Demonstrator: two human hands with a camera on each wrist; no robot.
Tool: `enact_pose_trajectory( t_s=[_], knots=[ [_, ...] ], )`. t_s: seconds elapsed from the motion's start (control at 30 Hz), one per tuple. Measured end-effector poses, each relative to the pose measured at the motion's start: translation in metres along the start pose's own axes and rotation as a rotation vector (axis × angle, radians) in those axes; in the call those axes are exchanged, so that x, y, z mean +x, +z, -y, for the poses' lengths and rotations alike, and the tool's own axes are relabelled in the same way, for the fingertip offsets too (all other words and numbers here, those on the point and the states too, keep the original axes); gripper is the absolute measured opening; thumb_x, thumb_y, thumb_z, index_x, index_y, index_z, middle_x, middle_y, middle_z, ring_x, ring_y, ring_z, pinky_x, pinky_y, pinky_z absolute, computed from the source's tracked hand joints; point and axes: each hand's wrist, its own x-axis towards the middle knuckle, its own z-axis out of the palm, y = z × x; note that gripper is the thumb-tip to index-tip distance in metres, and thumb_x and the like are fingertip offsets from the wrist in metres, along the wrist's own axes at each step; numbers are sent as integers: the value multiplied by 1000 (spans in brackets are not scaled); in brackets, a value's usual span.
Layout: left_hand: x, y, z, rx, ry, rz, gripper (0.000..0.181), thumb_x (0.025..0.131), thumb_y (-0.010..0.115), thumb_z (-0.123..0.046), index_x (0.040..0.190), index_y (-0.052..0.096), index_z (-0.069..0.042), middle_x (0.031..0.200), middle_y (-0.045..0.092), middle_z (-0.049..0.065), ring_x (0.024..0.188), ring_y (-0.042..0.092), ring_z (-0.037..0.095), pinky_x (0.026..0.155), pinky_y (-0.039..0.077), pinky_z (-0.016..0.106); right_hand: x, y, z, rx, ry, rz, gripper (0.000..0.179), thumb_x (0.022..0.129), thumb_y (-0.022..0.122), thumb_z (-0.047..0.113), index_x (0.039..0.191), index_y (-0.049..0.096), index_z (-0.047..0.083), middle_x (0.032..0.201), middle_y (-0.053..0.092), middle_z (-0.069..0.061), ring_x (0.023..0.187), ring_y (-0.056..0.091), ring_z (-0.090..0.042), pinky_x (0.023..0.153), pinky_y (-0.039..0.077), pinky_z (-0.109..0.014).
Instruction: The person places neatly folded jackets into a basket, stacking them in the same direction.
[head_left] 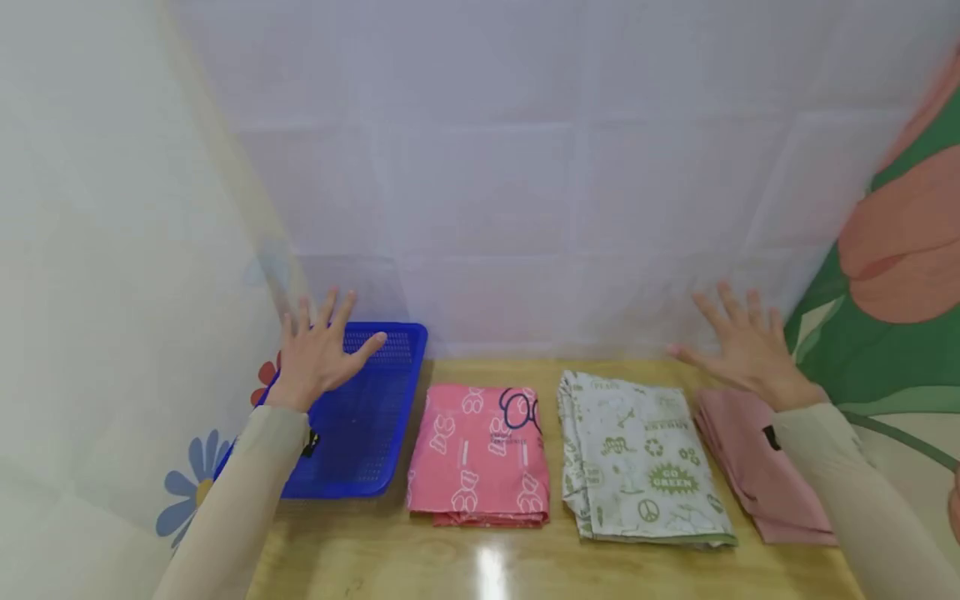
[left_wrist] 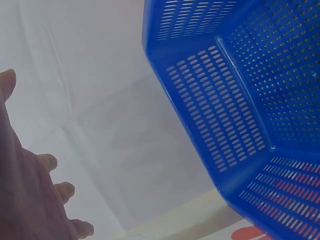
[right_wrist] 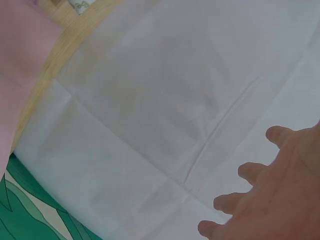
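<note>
My left hand (head_left: pixel 318 358) is raised with fingers spread above a blue plastic basket (head_left: pixel 405 400), holding nothing. In the left wrist view the basket (left_wrist: pixel 215 110) shows its slotted walls and perforated floor, apart from the fingers. The right hand (head_left: pixel 750 354), also spread and bare, hovers over a folded dusty-pink cloth (head_left: pixel 738 433) that the forearm partly hides. Between the hands lie a folded bright pink cloth (head_left: pixel 480 458) with white outlined figures and a folded white cloth (head_left: pixel 645 458) with green prints reading "GO GREEN".
A light wooden table (head_left: pixel 420 558) bears the basket and the cloths in a row. White sheeting (head_left: pixel 480 183) hangs behind it. At the right stands a panel with a large flower print (head_left: pixel 907 250); at the left, white sheeting with a blue flower (head_left: pixel 183 492).
</note>
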Motion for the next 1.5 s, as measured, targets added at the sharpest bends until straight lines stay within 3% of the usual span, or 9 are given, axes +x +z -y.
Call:
enact_pose_trajectory(
  t_s=[0.17,0.47,0.67,0.83,1.1,1.33,1.5],
  knots=[
    [-11,0,-1,0,-1,-10,105,95,45,-83,172,19,-16,177,16,25,157,2,65,121,5,84,-4,8,7,16,-3,45,105,95,66,68,174,10,25,179,-8,-19,157,-10,-63,119,-3,-85],
    [5,-4,-17,-2,55,-21,104,94,45,-84,172,21,-19,178,18,20,158,5,63,123,6,81,-7,6,17,67,1,105,101,100,60,67,173,9,18,178,-1,-25,157,2,-63,118,8,-85],
    [-2,-1,-29,-6,78,-47,101,94,49,-82,171,25,-20,177,21,20,159,10,61,122,14,82,-14,14,37,95,-31,132,99,100,60,68,172,18,13,175,16,-30,157,19,-59,119,19,-82],
    [-5,7,-39,-50,91,-48,98,96,49,-80,172,24,-23,176,23,20,158,15,61,118,23,82,-21,21,51,114,-37,125,98,100,59,70,172,21,15,174,21,-28,155,26,-57,115,28,-82],
    [-7,12,-45,-84,113,-82,93,98,52,-76,169,32,-21,171,34,22,156,24,59,116,27,82,-24,33,65,111,-80,76,95,100,61,67,170,27,13,173,27,-27,153,32,-55,115,32,-80],
    [-15,16,-58,-116,108,-32,90,100,46,-76,170,30,-22,173,31,19,157,25,56,117,27,82,-30,40,73,153,-88,79,94,101,62,65,171,26,15,172,27,-27,152,33,-55,113,34,-80],
    [-18,14,-65,-151,113,-40,86,101,46,-75,169,32,-23,173,33,16,156,27,55,116,28,81,-30,42,82,171,-79,84,94,101,60,66,171,25,15,172,28,-26,153,32,-54,114,33,-80]
  ],
)
